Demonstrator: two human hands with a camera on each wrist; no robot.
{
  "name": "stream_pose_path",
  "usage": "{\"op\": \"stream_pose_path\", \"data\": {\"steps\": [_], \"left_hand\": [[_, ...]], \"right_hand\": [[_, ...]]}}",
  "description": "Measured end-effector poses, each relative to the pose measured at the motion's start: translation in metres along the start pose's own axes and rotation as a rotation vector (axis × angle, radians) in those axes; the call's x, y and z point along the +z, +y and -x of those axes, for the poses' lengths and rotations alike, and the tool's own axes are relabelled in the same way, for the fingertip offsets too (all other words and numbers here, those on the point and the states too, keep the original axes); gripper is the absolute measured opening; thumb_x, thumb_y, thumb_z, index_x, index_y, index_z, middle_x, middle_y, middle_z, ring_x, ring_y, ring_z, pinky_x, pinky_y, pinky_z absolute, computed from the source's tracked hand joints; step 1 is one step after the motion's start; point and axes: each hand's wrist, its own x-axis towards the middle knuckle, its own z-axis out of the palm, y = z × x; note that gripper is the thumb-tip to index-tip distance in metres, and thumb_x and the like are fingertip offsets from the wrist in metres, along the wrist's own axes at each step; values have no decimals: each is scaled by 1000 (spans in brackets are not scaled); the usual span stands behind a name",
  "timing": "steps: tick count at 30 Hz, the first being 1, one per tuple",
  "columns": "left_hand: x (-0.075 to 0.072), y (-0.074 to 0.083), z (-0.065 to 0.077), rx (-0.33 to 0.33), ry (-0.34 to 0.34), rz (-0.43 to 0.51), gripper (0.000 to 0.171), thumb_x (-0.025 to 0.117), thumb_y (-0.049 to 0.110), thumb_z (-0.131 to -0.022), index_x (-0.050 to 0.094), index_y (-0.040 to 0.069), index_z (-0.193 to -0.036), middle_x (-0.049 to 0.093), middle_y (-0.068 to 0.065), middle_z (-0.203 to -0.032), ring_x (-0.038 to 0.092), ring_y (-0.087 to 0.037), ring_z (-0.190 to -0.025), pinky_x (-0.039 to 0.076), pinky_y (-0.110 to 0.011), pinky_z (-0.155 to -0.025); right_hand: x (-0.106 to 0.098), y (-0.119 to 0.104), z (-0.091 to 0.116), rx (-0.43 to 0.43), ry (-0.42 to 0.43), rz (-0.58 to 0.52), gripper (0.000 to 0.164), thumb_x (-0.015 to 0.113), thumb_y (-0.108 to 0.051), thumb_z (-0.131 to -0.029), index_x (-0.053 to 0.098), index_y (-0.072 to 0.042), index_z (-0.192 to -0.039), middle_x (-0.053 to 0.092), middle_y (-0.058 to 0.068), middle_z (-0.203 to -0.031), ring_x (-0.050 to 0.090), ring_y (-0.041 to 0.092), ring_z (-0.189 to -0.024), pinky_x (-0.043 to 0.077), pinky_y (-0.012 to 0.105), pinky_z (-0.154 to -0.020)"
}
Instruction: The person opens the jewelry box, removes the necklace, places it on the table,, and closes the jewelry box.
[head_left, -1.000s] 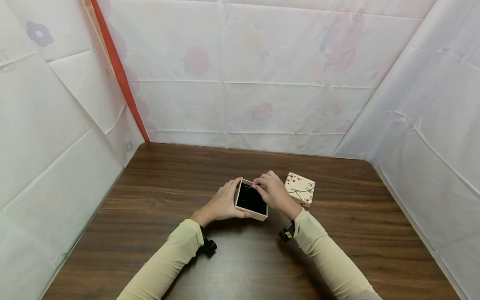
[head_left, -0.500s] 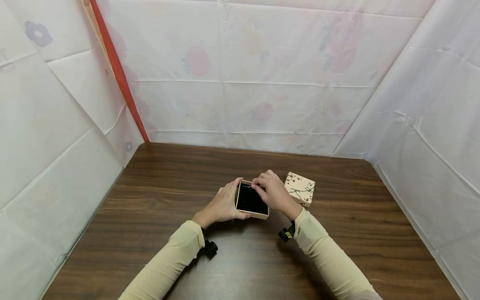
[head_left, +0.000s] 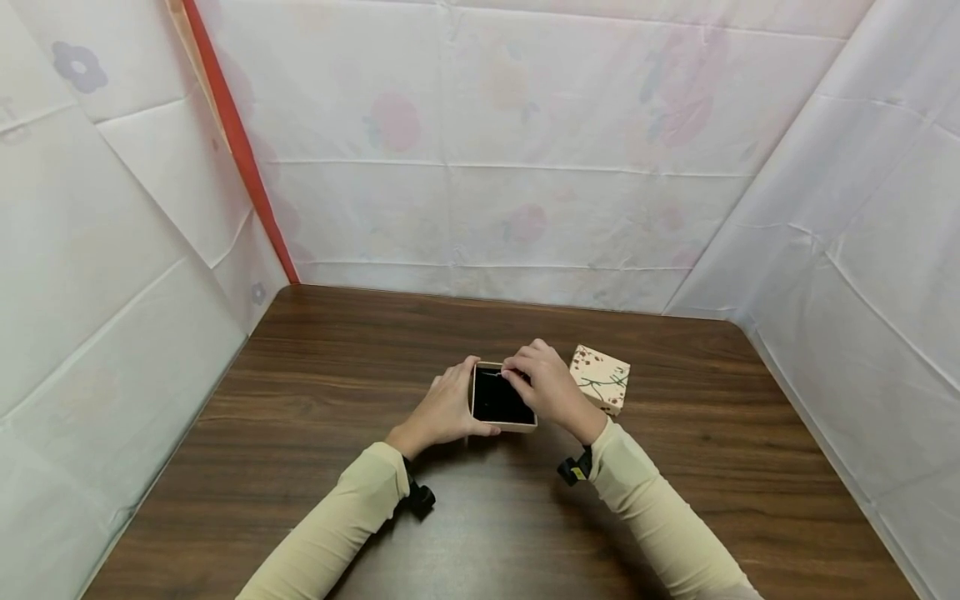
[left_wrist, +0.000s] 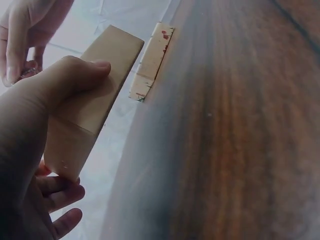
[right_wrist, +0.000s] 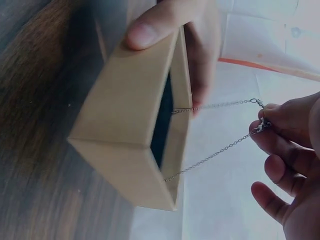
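My left hand (head_left: pixel 444 407) grips a small cream cardboard box (right_wrist: pixel 120 95) by its sides, thumb on the near wall and fingers around the far side. The box has a black insert (head_left: pixel 501 400) and stands tilted above the table. A thin silver necklace chain (right_wrist: pixel 215 156) runs out of the box in two strands, seen in the right wrist view. My right hand (head_left: pixel 546 379) pinches the chain's clasp end (right_wrist: pixel 261 122) between thumb and index finger, a little outside the box opening. Where the chain meets the insert is partly hidden by the box wall.
The box lid (head_left: pixel 600 377), cream with red blossoms and green branches, lies on the dark wooden table (head_left: pixel 337 358) just right of my right hand. White patterned sheets (head_left: pixel 480 167) enclose the back and sides, and a red ribbon (head_left: pixel 243 158) hangs at the back left corner.
The box has turned slightly in my left hand, so its front wall shows less. My right hand has shifted very slightly, keeping its pinch on the chain. The lid stays put.
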Motion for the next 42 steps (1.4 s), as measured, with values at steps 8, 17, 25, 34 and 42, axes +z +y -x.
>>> {"op": "stream_pose_path", "data": {"steps": [8,17,25,34,42], "left_hand": [[2,-3,-1,-10,20,9,113,86,55,-60,29,9,-147,53,-12,-131,46,-30,-125,39,-46,-97],[6,-7,0,-27,-3,17,113,86,54,-61,30,8,-147,54,-12,-130,46,-30,-124,39,-47,-95],[7,-10,-1,-32,0,4,111,86,54,-60,32,7,-145,55,-11,-127,47,-30,-122,40,-47,-95],[7,-11,-1,-47,-11,-8,110,86,54,-60,32,7,-144,55,-11,-127,47,-30,-123,39,-48,-95],[8,-12,-2,-51,-16,-20,106,89,49,-58,34,10,-140,58,-9,-122,50,-29,-120,40,-47,-94]], "right_hand": [[-7,-4,-1,-39,35,-27,5,71,-10,-88,74,-7,-88,68,2,-80,49,17,-73,42,31,-68],[-17,-11,-3,-39,42,-32,7,69,-10,-90,75,-6,-88,68,3,-81,48,16,-73,42,31,-68],[-21,-15,-3,-69,89,-38,5,70,-7,-88,74,-7,-86,67,1,-79,47,15,-73,40,31,-69],[-27,-24,-5,-113,121,-52,4,70,-7,-87,74,-6,-85,68,1,-79,47,16,-72,40,32,-69],[-34,-29,-6,-129,128,-51,4,70,-8,-87,74,-7,-85,68,1,-79,47,16,-71,40,32,-68]]}}
